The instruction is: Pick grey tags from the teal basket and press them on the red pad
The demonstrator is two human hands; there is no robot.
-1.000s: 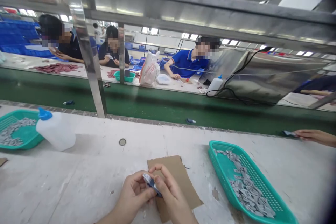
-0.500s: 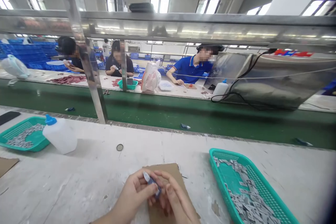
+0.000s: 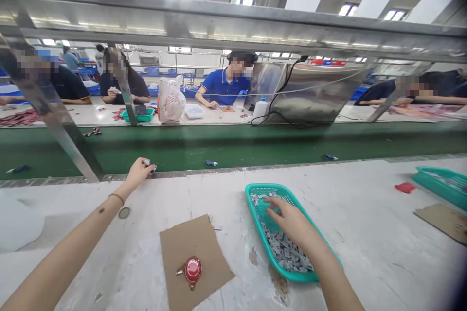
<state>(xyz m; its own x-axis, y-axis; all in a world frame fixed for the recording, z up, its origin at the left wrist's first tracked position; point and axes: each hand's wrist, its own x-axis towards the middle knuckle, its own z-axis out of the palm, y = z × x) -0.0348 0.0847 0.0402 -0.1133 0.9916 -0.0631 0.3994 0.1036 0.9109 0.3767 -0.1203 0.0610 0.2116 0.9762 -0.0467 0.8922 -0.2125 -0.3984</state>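
Left hand pinches small blue-grey part at green conveyor belt edge, 11 o'clock; right hand, fingers spread, should isolate one grey piece in teal plastic basket, 3 o'clock

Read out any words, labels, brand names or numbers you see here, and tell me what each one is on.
None can be read.
Red marks above the metal housing across the green belt: too blurred to read.
White bottles on the top rail: no label shows.
Teal basket, cardboard and red cap: no print.
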